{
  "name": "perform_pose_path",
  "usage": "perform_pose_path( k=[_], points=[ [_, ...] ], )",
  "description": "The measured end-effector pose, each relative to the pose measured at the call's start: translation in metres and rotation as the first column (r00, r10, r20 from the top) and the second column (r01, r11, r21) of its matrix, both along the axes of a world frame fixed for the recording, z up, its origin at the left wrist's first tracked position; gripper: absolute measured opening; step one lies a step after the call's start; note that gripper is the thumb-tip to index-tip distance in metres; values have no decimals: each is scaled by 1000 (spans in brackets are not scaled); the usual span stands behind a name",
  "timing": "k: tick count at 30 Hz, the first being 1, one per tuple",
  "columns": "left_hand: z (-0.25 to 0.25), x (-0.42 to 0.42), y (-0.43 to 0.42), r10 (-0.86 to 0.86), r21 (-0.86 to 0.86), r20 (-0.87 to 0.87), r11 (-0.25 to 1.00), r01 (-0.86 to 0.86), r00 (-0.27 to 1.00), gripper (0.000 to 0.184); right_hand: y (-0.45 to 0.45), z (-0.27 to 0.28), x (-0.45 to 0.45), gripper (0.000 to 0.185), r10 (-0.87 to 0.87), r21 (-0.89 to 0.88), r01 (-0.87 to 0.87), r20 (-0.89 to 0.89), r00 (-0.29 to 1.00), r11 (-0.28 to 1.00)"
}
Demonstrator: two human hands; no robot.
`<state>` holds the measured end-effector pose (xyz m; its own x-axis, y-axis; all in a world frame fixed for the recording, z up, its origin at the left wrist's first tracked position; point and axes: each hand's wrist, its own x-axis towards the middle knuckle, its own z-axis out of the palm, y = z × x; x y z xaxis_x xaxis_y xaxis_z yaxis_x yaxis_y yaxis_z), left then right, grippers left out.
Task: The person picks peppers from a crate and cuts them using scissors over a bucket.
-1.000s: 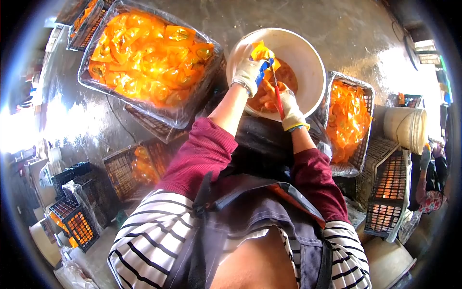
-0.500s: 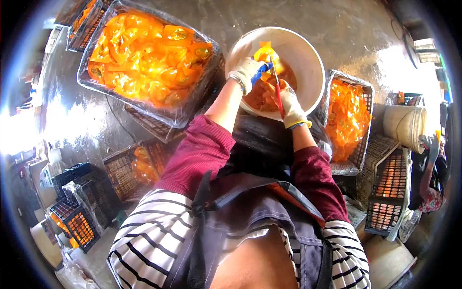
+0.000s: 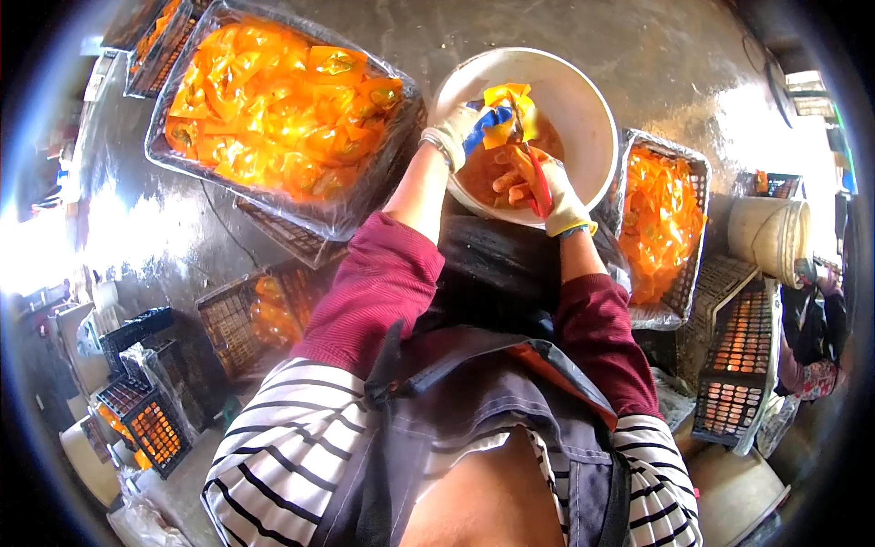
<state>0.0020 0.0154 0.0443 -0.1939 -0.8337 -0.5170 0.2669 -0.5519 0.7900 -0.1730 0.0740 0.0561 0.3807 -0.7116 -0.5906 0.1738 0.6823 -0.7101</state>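
Note:
Over a wide white bucket (image 3: 597, 128), my left hand (image 3: 463, 129), in a white glove with blue fingers, pinches a yellow-orange pepper piece (image 3: 507, 98). My right hand (image 3: 554, 190), in a white glove with orange-coloured fingers and a yellow cuff, is closed around red-handled scissors (image 3: 541, 187). Their dark blades reach up to the pepper piece, touching or overlapping it; I cannot tell whether they are closed. Reddish-brown contents (image 3: 481, 171) lie in the bottom of the bucket, partly hidden by my hands.
A plastic-lined crate (image 3: 415, 96) heaped with orange pepper pieces stands left of the bucket. On the right is a smaller lined crate (image 3: 700, 182) of orange pieces. Stacked crates (image 3: 729, 365), a pale bucket (image 3: 770, 232) and another person (image 3: 816, 328) are farther right.
The pepper piece has turned and shows a broader face. My right hand has moved slightly right, tilting the scissors. My left hand has shifted slightly left.

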Motion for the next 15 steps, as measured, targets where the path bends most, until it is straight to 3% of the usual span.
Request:
perform_pose_path(
  k=[2,8,9,12,14,15],
  points=[
    [-12,0,-3,72,70,-156,996,-61,985,35,-2,-2,-2,34,22,39,-23,22,1000,999],
    [-14,-10,-1,230,122,-112,969,-216,967,29,3,-11,0,35,36,33,-43,183,982,999],
    [-19,-9,-4,111,58,79,992,-115,991,30,5,-11,2,35,3,45,-11,189,982,999],
    [-34,-24,-2,51,-215,283,977,12,958,35,10,-27,2,36,-48,33,41,272,961,999],
    [-19,-37,10,55,-359,554,916,178,831,51,14,-31,2,36,-49,-52,64,256,965,997],
    [-29,-38,8,5,-354,484,915,191,875,52,18,-30,4,36,-47,-125,73,202,978,989]
  ],
)
